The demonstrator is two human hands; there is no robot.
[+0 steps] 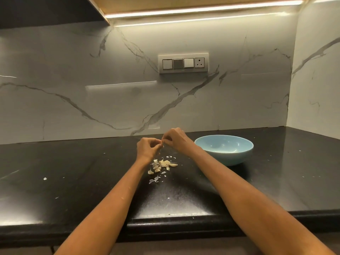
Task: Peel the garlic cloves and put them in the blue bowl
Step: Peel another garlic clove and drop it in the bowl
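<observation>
1. Both hands are raised at frame centre: left hand (pixel 148 149) and right hand (pixel 175 138) pinch one garlic clove (pixel 162 143) between the fingertips, mid-peel.
2. Anchor with the left, strip the skin with the right; keep it over the pile of cloves and skins (pixel 161 165) on the black counter (pixel 73 181).
3. The blue bowl (pixel 224 150) sits just right of centre; contents unclear, probably empty.
4. Drop only the bare clove in, no skin.

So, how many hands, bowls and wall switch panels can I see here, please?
Hands: 2, the left hand and the right hand, pinching one small piece together
Blue bowl: 1
Switch panel: 1
Total: 4
</observation>
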